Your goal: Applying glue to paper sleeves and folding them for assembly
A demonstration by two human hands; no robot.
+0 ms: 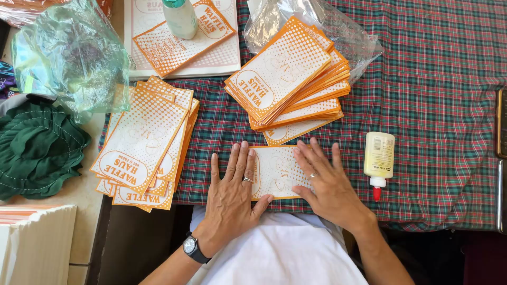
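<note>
Both hands lay flat and open on a single orange-and-white paper bag (275, 171) near the lower middle of the frame, pressing it onto the plaid cloth (438, 95) that covered the desk. The left hand (231, 192) rested on the bag's left end, fingers spread and pointing toward the top of the frame, with a ring on one finger and a black wristwatch (193, 248) on the wrist. The right hand (325, 182) covered the bag's right end, fingers angled toward the upper left, also wearing a ring. Neither hand gripped anything.

Just above the bag sat a fanned stack of the same bags (289, 79), lying partly on a clear plastic wrapper (343, 31). A second, looser pile of bags (143, 142) lay at the left, overhanging the cloth's edge. To the right of the right hand, close but apart from it, a small glue bottle (378, 158) with a red tip lay on its side. At the top of the frame a pale green bottle (180, 17) stood on another bag. A crumpled green plastic bag (68, 53) sat at the upper left, with dark green fabric (37, 148) below it.
</note>
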